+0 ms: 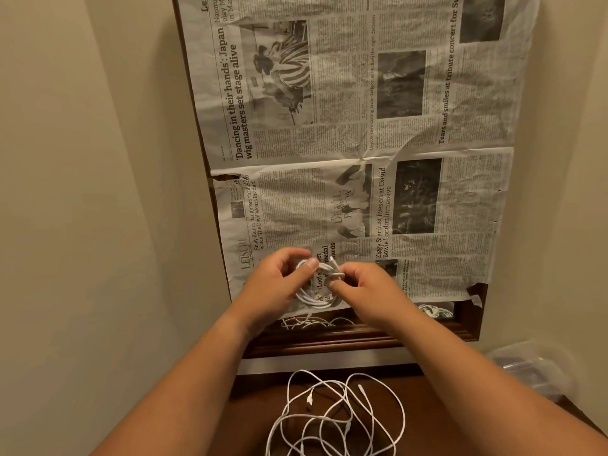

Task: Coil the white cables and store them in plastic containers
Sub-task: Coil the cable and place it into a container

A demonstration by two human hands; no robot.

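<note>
Nearest, a loose tangle (335,419) of thin white cable lies on dark wood, its strands too crossed to count. At near right are clear plastic containers (533,373), blurred, so their number is unclear. Farther off, a left heap (309,322) and a right heap (434,311) of cable rest on a ledge (329,340). Just above, the left hand (276,278) curls round one coil (312,301). The right hand (365,284) pinches its loose end. The cable looks light, limp and springy, and is best gripped across the gathered loops. Newspaper (329,126) lies beyond.

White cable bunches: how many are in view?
4: a coil between left hand and right hand, loose strands beneath, a small bunch further right, a tangle nearest the camera. Others may be hidden.
</note>
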